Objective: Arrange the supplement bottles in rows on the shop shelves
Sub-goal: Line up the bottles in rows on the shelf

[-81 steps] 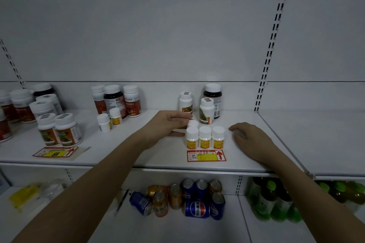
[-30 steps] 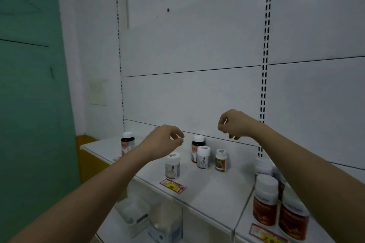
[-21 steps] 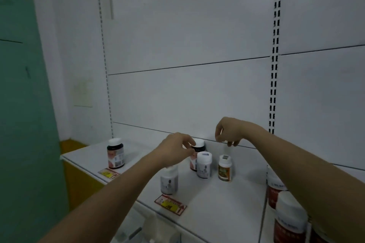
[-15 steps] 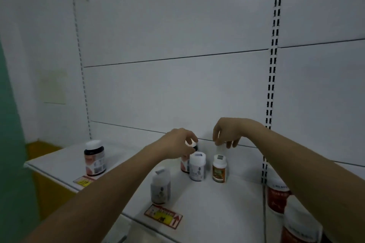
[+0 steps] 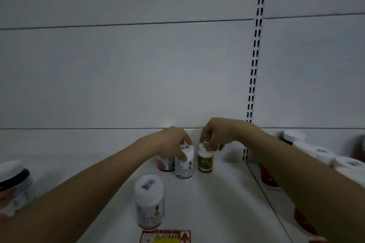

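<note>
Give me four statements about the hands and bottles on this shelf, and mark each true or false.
1. The left hand grips the white-labelled bottle by its cap. True.
2. The right hand rests flat on the shelf. False: its fingers hold the cap of the brown-labelled bottle.
3. A white bottle stands alone nearer the front edge, behind the price tag. True.
4. The brown-labelled bottle lies on its side. False: it stands upright.
</note>
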`<state>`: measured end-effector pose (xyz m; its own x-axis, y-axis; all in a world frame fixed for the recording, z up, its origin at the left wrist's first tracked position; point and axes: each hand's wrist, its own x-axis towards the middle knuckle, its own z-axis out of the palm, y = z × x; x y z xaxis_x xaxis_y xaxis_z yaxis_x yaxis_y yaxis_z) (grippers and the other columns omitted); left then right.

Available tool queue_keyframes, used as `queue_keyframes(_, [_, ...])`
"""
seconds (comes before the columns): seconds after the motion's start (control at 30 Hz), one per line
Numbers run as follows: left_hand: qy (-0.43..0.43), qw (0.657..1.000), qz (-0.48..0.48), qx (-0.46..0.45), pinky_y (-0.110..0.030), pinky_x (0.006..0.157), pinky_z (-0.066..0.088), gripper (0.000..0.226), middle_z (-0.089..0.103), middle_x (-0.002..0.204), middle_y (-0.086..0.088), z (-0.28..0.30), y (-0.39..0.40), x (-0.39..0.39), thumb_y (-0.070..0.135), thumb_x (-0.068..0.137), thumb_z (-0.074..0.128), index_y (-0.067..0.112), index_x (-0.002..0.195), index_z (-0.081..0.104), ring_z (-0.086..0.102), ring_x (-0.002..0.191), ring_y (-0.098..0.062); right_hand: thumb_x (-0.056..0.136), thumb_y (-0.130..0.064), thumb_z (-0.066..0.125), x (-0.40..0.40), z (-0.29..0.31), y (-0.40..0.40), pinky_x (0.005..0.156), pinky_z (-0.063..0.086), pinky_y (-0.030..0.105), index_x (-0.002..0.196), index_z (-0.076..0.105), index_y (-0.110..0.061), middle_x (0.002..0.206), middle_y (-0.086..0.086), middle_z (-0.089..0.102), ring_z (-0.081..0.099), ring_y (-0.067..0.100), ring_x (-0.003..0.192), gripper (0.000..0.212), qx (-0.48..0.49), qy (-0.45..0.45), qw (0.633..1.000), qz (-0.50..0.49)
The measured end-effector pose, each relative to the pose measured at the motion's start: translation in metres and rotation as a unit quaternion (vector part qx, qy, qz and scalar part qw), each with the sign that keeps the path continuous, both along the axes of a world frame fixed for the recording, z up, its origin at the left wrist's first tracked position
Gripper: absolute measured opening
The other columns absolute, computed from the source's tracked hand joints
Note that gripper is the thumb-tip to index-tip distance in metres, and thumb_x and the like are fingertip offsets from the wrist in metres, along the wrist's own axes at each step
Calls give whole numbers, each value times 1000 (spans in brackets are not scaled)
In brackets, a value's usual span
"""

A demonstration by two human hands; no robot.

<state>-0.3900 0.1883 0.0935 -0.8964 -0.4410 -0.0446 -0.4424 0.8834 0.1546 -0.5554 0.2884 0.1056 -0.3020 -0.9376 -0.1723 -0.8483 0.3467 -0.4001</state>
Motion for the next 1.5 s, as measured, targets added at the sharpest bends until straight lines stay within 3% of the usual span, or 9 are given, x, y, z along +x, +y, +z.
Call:
queue_keyframes(0.1, [14,1000,-27,-6,-28,75,52,60,59,132,-2,-3,-8,-1,31,77,80,26,133,58,60,105,-20,84,-10,75,4,-6,3,68,61,27,115,68,-9,111,7,66,72,23,83,32,-25,-14,999,-27])
queue_keyframes(0.33, [63,997,-34,-7,-26,81,43,59,58,131,-1,-10,-1,4,31,78,79,22,133,58,57,114,-20,80,-13,80,20,-17,13,61,59,25,101,66,-15,108,5,68,69,17,77,26,-74,10,995,-66])
queue_keyframes(0.4, [72,997,-18,9,-26,78,44,58,59,130,-3,-5,10,10,31,78,79,20,131,60,59,111,-21,79,-15,80,29,-18,19,62,59,28,102,67,-16,108,4,68,67,20,82,27,-91,43,992,-72])
queue_keyframes(0.57, [124,992,11,22,-30,78,52,57,61,130,-5,43,44,38,34,78,79,20,130,61,62,103,-23,77,-17,82,44,11,60,60,46,15,112,71,-14,111,2,70,62,11,84,37,-153,61,985,-48])
queue_keyframes(0.7, [197,979,14,45,-22,64,49,52,64,124,-5,96,81,71,30,80,77,16,128,63,61,89,-16,79,-15,81,55,55,118,61,57,20,110,72,-19,106,-5,69,68,13,86,33,-230,-28,972,-37])
queue_keyframes(0.9, [251,958,23,138,-34,85,58,41,67,119,-3,120,142,107,26,88,70,14,127,64,64,101,-16,83,-13,76,71,73,191,74,59,22,112,73,-19,114,-7,68,69,14,96,30,-297,-182,937,11])
queue_keyframes(1.1, [271,938,29,213,-31,81,60,41,66,118,-5,123,169,132,19,90,68,10,130,61,68,100,-18,92,-8,64,84,68,219,80,59,30,112,72,-21,111,-6,73,70,16,101,25,-298,-344,889,42])
queue_keyframes(1.3, [261,939,12,224,-29,85,58,44,61,125,-2,120,171,146,17,90,67,9,132,58,65,103,-12,97,-3,54,101,65,224,78,59,31,114,72,-17,110,1,74,71,19,101,28,-300,-367,879,44])
queue_keyframes(1.5, [261,935,1,241,-34,90,57,41,63,122,-1,111,158,150,16,87,72,9,126,63,65,107,-19,93,-6,63,112,66,219,71,59,28,111,72,-19,108,-4,74,72,15,96,24,-317,-363,876,29])
